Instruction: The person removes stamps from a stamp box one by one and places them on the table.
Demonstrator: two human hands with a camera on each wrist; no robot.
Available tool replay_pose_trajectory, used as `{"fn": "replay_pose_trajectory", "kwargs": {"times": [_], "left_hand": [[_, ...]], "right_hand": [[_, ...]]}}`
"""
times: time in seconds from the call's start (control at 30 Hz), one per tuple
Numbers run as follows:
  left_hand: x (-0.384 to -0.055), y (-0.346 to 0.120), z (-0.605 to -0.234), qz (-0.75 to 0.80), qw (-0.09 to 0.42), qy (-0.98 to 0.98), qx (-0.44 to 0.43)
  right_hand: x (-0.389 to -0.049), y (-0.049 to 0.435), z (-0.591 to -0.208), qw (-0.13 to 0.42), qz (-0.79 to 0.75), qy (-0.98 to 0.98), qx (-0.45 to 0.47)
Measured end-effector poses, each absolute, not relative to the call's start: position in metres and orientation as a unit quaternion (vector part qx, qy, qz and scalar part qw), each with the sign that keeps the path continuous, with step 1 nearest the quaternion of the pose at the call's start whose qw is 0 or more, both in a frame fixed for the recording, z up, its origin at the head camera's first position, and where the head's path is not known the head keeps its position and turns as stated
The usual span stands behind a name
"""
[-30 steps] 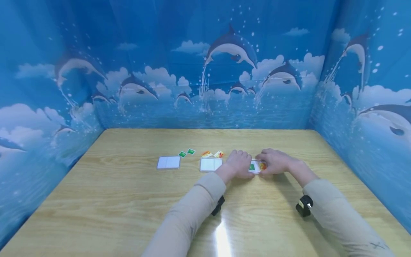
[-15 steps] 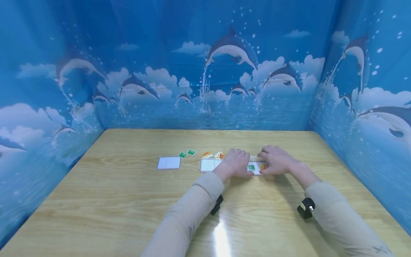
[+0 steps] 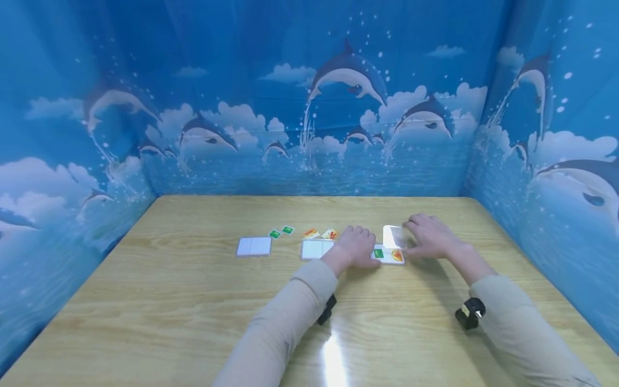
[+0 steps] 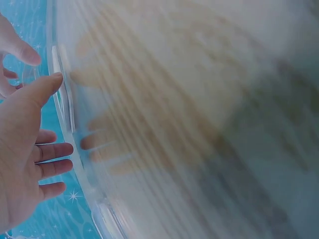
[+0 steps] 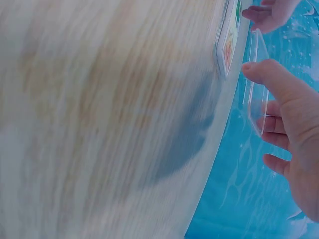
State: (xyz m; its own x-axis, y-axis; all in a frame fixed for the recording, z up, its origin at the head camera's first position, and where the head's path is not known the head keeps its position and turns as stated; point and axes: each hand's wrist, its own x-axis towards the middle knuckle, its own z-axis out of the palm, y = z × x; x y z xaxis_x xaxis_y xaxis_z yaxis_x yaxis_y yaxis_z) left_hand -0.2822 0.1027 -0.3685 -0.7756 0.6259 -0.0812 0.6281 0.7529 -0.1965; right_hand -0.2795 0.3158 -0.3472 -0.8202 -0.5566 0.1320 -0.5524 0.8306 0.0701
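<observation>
A person in beige sleeves (image 3: 280,328) worked with both hands at a wood-grain bench (image 3: 169,322). The right case (image 3: 388,261), a small white holder, lay flat on the bench, with a green card (image 3: 379,253) in its left half and an orange card (image 3: 397,255) in its right half.

The left hand (image 3: 356,247) covered the left end of the right case, thumb at its near edge, fingers loosely spread; whether they gripped it, one could not tell. The right hand (image 3: 429,236) held a clear lid (image 3: 393,236) pinched between thumb and fingers, parted only by the lid's width. The lid was raised and tilted above the far side of the right case, apart from it.

Left of the right case sat the middle case (image 3: 316,249), two loose orange cards (image 3: 330,234) just behind it. Farther left of the right case were the left case (image 3: 253,246) and two loose green cards (image 3: 288,230). Beyond the right case, past the bench, hung a blue dolphin curtain (image 3: 242,172).
</observation>
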Motion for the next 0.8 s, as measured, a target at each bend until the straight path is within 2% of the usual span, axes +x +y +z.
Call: {"fn": "replay_pose_trajectory", "kwargs": {"times": [0.43,0.8], "left_hand": [[-0.280,0.101,-0.370,-0.119,0.016,0.931,0.343],[-0.283,0.099,-0.372,-0.106,0.024,0.931,0.350]], "right_hand": [[-0.274,0.334,-0.346,0.063,-0.006,-0.966,0.251],[-0.266,0.339,-0.345,0.062,0.013,-0.964,0.258]]}}
